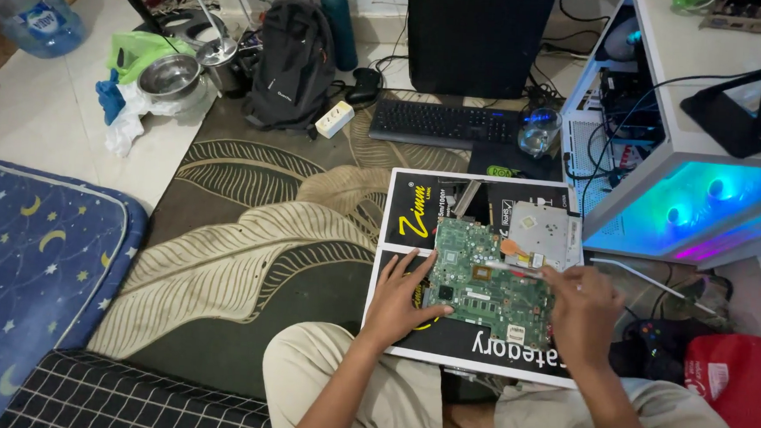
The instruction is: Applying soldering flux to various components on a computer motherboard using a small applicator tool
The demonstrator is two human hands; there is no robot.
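From the head camera, a person sits cross-legged on the floor with a flat black-and-white printed board (469, 345) resting across the knees. On that board lies a green rectangular circuit board (490, 280), densely covered with small chips, sockets and solder points, with a long slot along its lower part and a square chip near its upper left. It sits a little tilted, its upper right corner just beside a flat silver metal drive casing (543, 234) that also lies on the printed board.

The left hand (400, 298) rests on the circuit board's left edge, fingers spread open and lying flat, thumb touching the lower left corner; it grips nothing. The right hand (582, 310) hovers over the board's right side, its fingers pinched closed around a thin light-coloured stick-like tool (517, 266) whose tip reaches toward the board's middle.

Beyond the printed board, on a dark rug with pale leaf patterns (249, 242), lie a black keyboard (442, 122), a black backpack (295, 62) and a white power strip (334, 118). To the right stands a white computer case with glowing blue and purple lights (702, 209).
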